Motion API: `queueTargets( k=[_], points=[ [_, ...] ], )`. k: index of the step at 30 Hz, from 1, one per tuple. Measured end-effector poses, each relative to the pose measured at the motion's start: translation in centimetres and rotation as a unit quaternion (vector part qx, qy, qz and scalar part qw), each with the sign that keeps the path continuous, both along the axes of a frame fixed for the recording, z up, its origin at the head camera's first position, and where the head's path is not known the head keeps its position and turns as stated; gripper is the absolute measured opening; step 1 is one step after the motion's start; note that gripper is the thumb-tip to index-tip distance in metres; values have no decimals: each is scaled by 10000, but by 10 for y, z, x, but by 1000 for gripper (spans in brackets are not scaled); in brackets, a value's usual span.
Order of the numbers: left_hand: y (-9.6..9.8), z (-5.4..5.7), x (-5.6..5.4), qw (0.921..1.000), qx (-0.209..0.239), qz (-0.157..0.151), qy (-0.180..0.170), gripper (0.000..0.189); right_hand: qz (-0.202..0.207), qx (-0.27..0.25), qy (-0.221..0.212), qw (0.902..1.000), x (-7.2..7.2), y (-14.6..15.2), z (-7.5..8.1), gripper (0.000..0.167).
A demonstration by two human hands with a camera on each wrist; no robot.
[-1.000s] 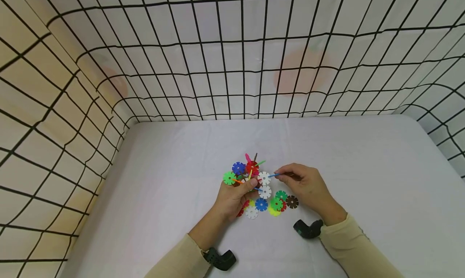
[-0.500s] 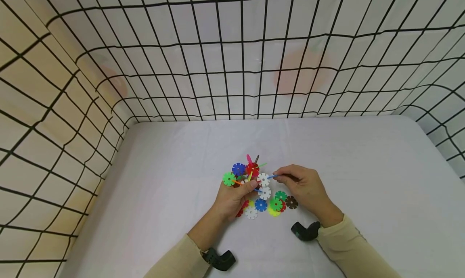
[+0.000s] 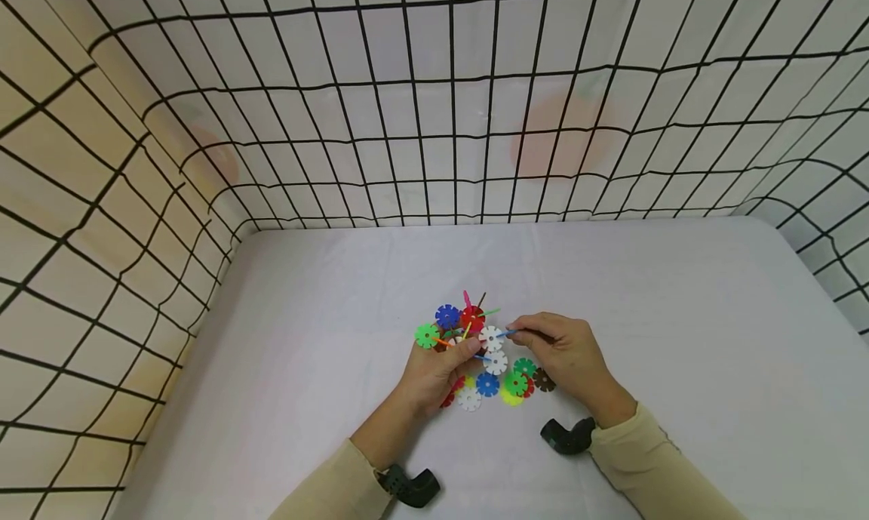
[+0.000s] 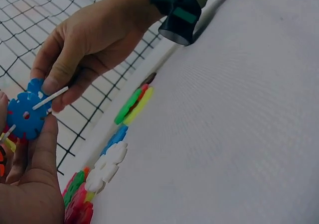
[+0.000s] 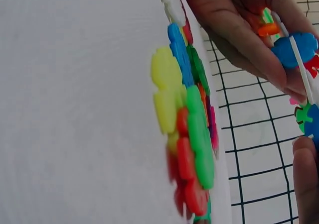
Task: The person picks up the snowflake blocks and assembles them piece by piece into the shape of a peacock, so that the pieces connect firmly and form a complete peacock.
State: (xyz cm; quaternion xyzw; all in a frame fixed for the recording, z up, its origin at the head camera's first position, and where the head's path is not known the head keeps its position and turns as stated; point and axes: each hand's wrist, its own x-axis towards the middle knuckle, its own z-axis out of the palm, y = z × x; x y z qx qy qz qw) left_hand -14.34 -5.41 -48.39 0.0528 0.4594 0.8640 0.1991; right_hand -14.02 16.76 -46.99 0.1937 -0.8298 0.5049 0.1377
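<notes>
My left hand [image 3: 431, 376] grips a cluster of interlocking flower-shaped plastic discs, its thumb lying across the near side. Blue, green and red discs [image 3: 472, 318] stand out at its far side, and a white disc [image 3: 492, 339] faces up on its right. Several discs show edge-on, slotted into others. My right hand [image 3: 569, 354] pinches a blue disc [image 3: 511, 331], seen edge-on and right at that white disc's rim. In the left wrist view, the pinched blue disc [image 4: 36, 86] is partly hidden behind another blue disc [image 4: 20, 119] and a white edge.
Loose discs lie on the white tabletop [image 3: 326, 339] just below the hands, among them a blue disc [image 3: 487, 384], a green disc [image 3: 517, 383] and a brown disc [image 3: 544, 380]. Black wire mesh [image 3: 434, 135] surrounds the far side and both ends. Each wrist carries a black camera mount [image 3: 569, 436].
My right hand has shifted slightly left and toward me, bringing the blue disc further over the white disc's rim. My left hand stays almost still with the cluster.
</notes>
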Motion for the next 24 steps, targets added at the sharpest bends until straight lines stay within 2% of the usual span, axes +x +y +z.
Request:
queueTargets(
  k=[4,7,10,13,15,18,24],
  points=[
    [1,0,0,9999,116,96,-22,37,-193,63,-321,9993,1,-3,1,18],
    [1,0,0,9997,50,225,-123,43,-317,57,-1084,9936,2,-7,3,28],
    [1,-1,0,9992,-1,343,-209,48,-304,-118,-2105,9770,2,-12,4,43],
    [1,-1,0,9989,-88,399,-234,49,-153,-287,-2789,9598,2,-17,2,58],
    [1,-1,0,9985,-223,438,-224,48,42,-452,-2957,9542,2,-20,0,65],
    [1,-1,-1,9966,-615,534,-145,52,247,-698,-2991,9513,3,-24,0,71],
    [3,-1,1,9843,-1500,910,210,53,269,-1216,-2945,9475,5,-29,0,75]
  ],
)
